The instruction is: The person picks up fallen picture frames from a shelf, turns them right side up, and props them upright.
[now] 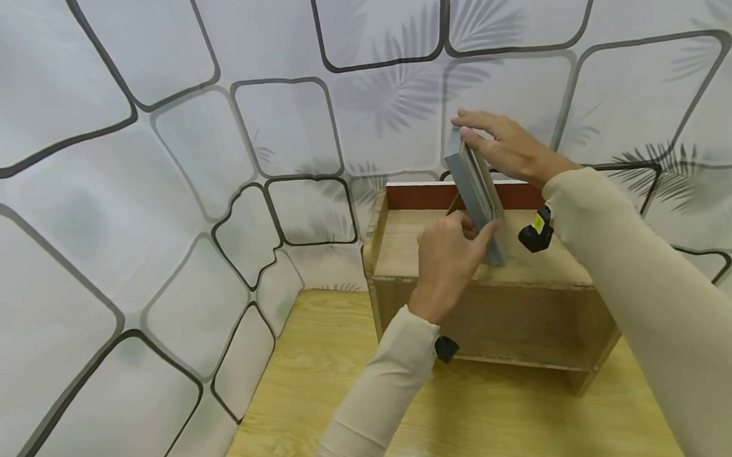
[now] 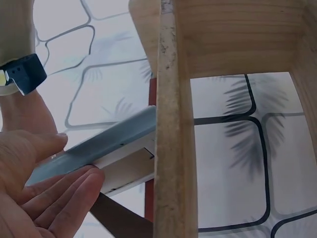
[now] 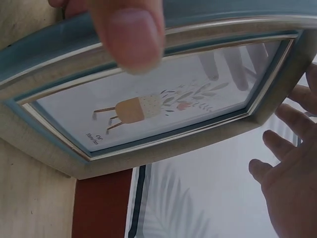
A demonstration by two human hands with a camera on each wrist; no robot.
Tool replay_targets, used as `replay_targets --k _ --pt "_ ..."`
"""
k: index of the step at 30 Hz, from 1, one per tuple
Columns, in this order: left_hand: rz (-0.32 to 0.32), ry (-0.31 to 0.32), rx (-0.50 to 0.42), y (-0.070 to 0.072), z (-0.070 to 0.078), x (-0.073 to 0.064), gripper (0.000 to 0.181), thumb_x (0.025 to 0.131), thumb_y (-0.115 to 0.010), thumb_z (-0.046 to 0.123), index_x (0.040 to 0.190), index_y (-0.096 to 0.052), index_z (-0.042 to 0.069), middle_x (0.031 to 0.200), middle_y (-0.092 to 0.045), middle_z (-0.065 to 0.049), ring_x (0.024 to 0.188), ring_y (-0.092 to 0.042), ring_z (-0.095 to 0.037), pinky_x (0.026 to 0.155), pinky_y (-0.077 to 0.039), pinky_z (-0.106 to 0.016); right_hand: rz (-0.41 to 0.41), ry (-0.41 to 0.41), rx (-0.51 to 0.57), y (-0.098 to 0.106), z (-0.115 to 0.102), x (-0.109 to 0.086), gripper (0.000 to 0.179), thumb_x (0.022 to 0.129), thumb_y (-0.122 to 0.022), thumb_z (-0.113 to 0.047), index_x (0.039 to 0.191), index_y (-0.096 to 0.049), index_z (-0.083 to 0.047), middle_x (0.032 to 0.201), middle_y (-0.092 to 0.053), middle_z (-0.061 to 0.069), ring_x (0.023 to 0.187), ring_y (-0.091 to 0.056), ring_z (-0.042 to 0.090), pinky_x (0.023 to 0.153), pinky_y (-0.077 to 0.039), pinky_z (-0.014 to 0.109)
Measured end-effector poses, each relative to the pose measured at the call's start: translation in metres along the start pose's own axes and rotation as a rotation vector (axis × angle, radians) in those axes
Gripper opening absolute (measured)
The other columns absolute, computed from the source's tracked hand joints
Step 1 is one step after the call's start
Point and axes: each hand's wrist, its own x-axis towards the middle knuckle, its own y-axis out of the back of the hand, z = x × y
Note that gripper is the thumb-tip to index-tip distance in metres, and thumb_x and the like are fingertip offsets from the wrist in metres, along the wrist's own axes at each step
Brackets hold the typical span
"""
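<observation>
A picture frame [image 1: 470,176] with blue-grey sides stands tilted on top of a small wooden shelf [image 1: 530,275]. My left hand [image 1: 445,259] pinches its lower part, thumb on the near side and fingers behind. At the upper end is my right hand [image 1: 513,145], its fingers extended over and beside the top edge. In the right wrist view, the frame's glazed face [image 3: 198,119] shows a drawing of a potted plant on legs. The left thumb [image 3: 131,39] lies across its rim there. Behind the frame, a dark support leg [image 2: 121,215] sticks out in the left wrist view.
The shelf has a raised reddish-brown back strip [image 1: 417,197], a left side panel [image 1: 375,235] and an open compartment below. It stands on a yellow wood-grain surface [image 1: 323,355]. Patterned wall covering [image 1: 391,110] rises behind and to the left.
</observation>
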Motion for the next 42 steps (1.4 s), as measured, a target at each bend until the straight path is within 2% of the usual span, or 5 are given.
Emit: replay_targets --k 10,23,30,36,42 --pt "0.015 0.023 0.016 -0.005 -0.001 0.003 0.029 0.091 -0.076 0.035 0.078 -0.072 0.009 0.071 -0.073 0.002 0.056 -0.063 -0.005 0.051 -0.043 -0.013 0.009 0.005 -0.001 0.0 0.008 -0.002 0.053 0.11 -0.04 -0.034 0.152 -0.043 -0.002 0.164 -0.028 0.016 0.152 -0.018 0.036 0.121 -0.013 0.056" --pt "0.004 0.056 0.019 -0.006 -0.004 0.007 0.026 0.089 -0.076 0.033 0.08 -0.075 0.008 0.071 -0.074 0.002 0.06 -0.067 -0.004 0.051 -0.044 -0.013 0.058 0.009 -0.049 0.004 0.015 -0.007 0.05 0.109 -0.047 -0.029 0.147 -0.047 0.003 0.157 -0.036 0.024 0.147 -0.028 0.042 0.119 -0.017 0.058" --pt "-0.002 0.102 0.008 -0.002 -0.005 0.009 0.025 0.087 -0.077 0.032 0.077 -0.073 0.009 0.071 -0.074 0.003 0.06 -0.066 -0.004 0.054 -0.046 -0.015 0.118 0.056 -0.113 0.005 0.021 -0.006 0.05 0.106 -0.054 -0.029 0.143 -0.052 0.005 0.148 -0.042 0.027 0.14 -0.034 0.045 0.116 -0.022 0.06" --pt "-0.022 0.11 -0.006 -0.002 -0.007 0.011 0.025 0.088 -0.075 0.03 0.075 -0.072 0.01 0.071 -0.074 0.002 0.061 -0.067 -0.005 0.057 -0.048 -0.018 0.213 0.099 -0.172 0.006 0.025 -0.007 0.047 0.102 -0.063 -0.027 0.131 -0.06 0.009 0.136 -0.05 0.031 0.131 -0.041 0.048 0.111 -0.03 0.061" --pt "-0.041 0.107 -0.003 -0.001 -0.009 0.014 0.025 0.089 -0.073 0.028 0.071 -0.069 0.011 0.068 -0.072 0.003 0.056 -0.059 -0.002 0.055 -0.043 -0.017 0.281 0.053 -0.216 0.008 0.029 -0.009 0.047 0.1 -0.067 -0.03 0.127 -0.063 0.008 0.132 -0.05 0.032 0.129 -0.04 0.049 0.109 -0.028 0.064"
